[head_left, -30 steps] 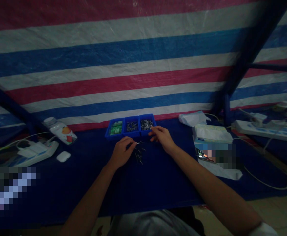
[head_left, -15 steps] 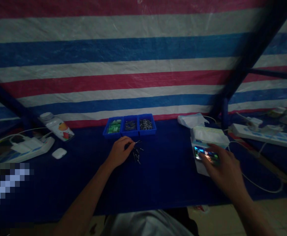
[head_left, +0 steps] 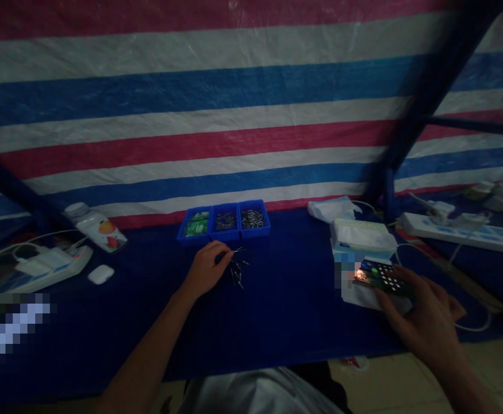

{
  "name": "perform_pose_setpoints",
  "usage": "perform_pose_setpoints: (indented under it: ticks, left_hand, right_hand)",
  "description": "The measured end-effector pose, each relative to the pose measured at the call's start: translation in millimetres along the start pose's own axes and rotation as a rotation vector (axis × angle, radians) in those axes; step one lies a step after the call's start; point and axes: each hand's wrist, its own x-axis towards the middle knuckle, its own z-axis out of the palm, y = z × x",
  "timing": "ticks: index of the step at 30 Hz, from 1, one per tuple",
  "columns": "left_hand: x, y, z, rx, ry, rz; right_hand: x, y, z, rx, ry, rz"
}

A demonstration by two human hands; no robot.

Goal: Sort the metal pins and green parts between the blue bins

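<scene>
My left hand (head_left: 208, 267) rests on the blue table, closed, thumb and forefinger pinched at the end of a thin metal pin (head_left: 238, 250). Several more loose metal pins (head_left: 236, 273) like rivets lie scattered just right of the fingertips. Behind the hand, three joined blue bins hold green-and-white packets (head_left: 198, 224), small metal pieces (head_left: 226, 221) and more metal pieces (head_left: 252, 218). At the right, my right hand (head_left: 427, 313) grips the right end of a phone (head_left: 378, 276) with a lit screen, above a white sheet beside the tissue pack.
A tissue pack (head_left: 363, 237) and a crumpled white plastic bag (head_left: 334, 209) sit at right, near a power strip (head_left: 467, 233) and cables. On the left are a bottle (head_left: 98, 227), a white earphone case (head_left: 100, 275) and another power strip (head_left: 61, 270). A striped tarp (head_left: 234, 132) hangs behind.
My right hand has moved right and toward me with the phone, and its screen picture differs. My left hand stays almost still beside the pins. The view has shifted slightly.
</scene>
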Motion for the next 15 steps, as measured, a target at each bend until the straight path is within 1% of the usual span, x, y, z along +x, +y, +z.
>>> perform_pose_setpoints:
  ticks: [4, 6, 10, 15]
  left_hand:
    - [0.1, 0.7, -0.5, 0.012, -0.007, -0.004]
    - [0.2, 0.8, -0.7, 0.015, -0.011, -0.007]
    - [0.1, 1.1, -0.6, 0.02, -0.02, -0.003]
    - [0.3, 1.8, -0.4, 0.022, -0.033, -0.005]
  right_hand:
    - [-0.1, 1.6, 2.3, 0.002, -0.105, -0.046]
    - [-0.3, 3.3, 3.9, -0.005, -0.156, -0.043]
    - [-1.0, 6.2, 6.0, -0.042, -0.146, 0.039]
    - [-1.2, 7.9, 7.9, -0.049, -0.151, 0.031]
